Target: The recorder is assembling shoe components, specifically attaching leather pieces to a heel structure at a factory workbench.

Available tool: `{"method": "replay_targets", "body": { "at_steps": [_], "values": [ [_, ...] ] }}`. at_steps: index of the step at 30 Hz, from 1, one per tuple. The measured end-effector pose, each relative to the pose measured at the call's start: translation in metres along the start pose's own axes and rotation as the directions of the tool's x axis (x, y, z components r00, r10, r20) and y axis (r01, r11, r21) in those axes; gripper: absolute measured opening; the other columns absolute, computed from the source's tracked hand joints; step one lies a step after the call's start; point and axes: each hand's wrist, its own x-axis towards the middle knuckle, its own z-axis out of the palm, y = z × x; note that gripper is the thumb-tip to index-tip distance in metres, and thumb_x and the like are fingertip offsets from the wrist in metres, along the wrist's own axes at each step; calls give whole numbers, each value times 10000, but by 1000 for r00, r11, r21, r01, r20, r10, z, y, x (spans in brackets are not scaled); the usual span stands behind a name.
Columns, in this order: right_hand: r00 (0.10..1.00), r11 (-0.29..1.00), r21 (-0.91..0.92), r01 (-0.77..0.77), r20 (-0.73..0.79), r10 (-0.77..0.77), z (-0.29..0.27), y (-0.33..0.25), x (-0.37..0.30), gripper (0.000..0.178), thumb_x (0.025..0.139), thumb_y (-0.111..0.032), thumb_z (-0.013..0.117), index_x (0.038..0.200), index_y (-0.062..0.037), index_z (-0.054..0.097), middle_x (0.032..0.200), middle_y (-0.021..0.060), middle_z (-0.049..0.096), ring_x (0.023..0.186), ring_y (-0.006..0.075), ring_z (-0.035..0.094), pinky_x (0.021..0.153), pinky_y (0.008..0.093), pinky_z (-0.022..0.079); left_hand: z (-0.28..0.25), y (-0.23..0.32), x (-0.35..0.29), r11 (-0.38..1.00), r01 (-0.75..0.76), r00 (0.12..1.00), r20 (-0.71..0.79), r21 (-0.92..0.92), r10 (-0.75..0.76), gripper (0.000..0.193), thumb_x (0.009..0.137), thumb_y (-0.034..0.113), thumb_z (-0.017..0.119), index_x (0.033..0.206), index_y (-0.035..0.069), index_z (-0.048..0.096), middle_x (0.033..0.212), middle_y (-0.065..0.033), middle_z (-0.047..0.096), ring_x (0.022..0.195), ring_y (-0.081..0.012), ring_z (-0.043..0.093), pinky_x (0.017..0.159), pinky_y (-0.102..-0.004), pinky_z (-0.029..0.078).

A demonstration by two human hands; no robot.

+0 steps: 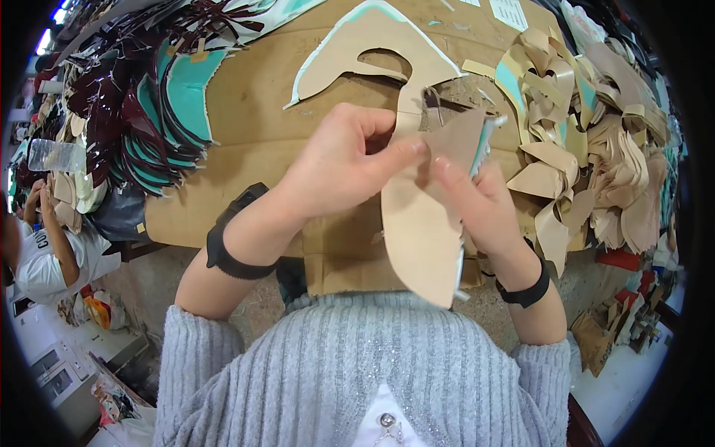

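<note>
Left grip (339,160) pinches the beige panel (421,231) near its narrow neck; right grip (485,205) clasps its side, presumably so the limp sheet won't sag. On my feed it hangs above the cardboard-covered worktop (257,112), beige strips (547,89) heaped to the right

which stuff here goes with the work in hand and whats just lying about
Likely in use:
beige material, held by left hand and right hand
beige pile at right

Apparently lying about:
maroon and teal pieces at left
white paper at top
</note>
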Motion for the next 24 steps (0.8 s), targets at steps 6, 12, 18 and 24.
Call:
{"method": "replay_targets", "body": {
  "at_steps": [6, 12, 18, 24],
  "values": [
    [998, 985, -172, -14, -62, 4, -15, 6, 0, 339, 975, -205, 495, 733, 8, 599, 596, -32, 547, 545, 33, 471, 460, 224, 359, -4, 10, -19, 982, 69, 986, -164, 177, -40, 217, 867, 169, 686, 748, 0, 619, 640, 51, 557, 557, 4, 459, 471, -174, 340],
    [978, 969, -216, 119, -144, -153, 7, 1, 4, 271, 941, -172, 545, 766, 24, 612, 561, -15, 548, 516, 45, 468, 451, 250, 372, 1, 1, -27, 962, 155, 988, -62, 227, -145, 289, 830, 190, 730, 656, 24, 570, 578, 49, 538, 517, 7, 450, 447, -169, 318],
    [941, 876, -431, 216, -148, -305, 1, 10, 2, 181, 884, -132, 603, 815, 33, 632, 572, 36, 575, 519, 77, 495, 479, 272, 409, 4, -4, -29, 989, 137, 991, 17, -46, -136, 310, 841, 176, 715, 634, 55, 521, 582, 38, 552, 512, -2, 479, 455, -166, 345],
    [957, 889, -418, 186, -129, -260, 2, 10, 2, 163, 862, -119, 613, 844, 42, 629, 613, 78, 599, 549, 104, 528, 507, 283, 430, -3, -4, -21, 989, 48, 997, -62, 138, -40, 269, 842, 170, 715, 676, 41, 548, 621, 34, 571, 566, 0, 496, 497, -161, 374]
  ]
}}
